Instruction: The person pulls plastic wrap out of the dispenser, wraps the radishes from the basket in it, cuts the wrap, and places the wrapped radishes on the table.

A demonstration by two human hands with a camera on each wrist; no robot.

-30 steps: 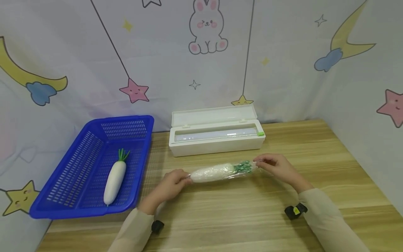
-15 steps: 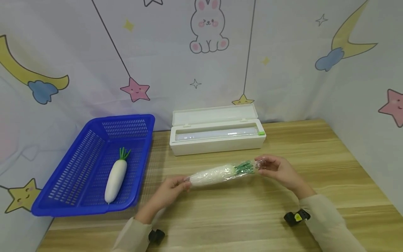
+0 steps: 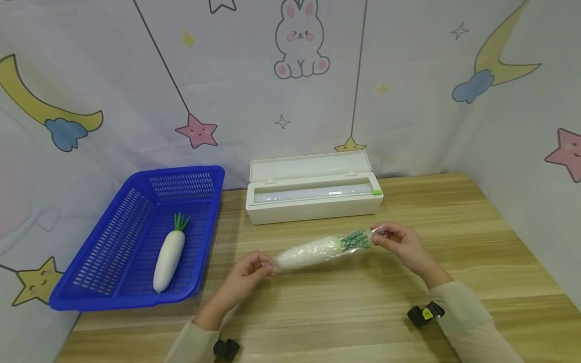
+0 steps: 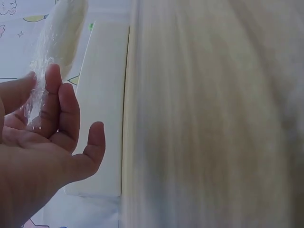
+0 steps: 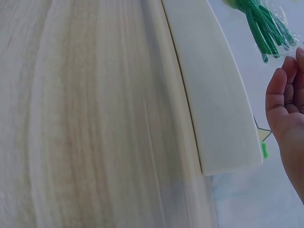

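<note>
Before a printed backdrop, the left hand and right hand are pinching the film at opposite ends of a wrapped radish, suspended above the table. The right wrist view is cropping the right hand; the radish's long axis is running sideways, its leaves pointing right.

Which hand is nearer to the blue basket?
Left. The left hand pinches the film at the wrapped radish's root end, right of the basket; the right hand pinches it at the leafy end, farther right.
</note>
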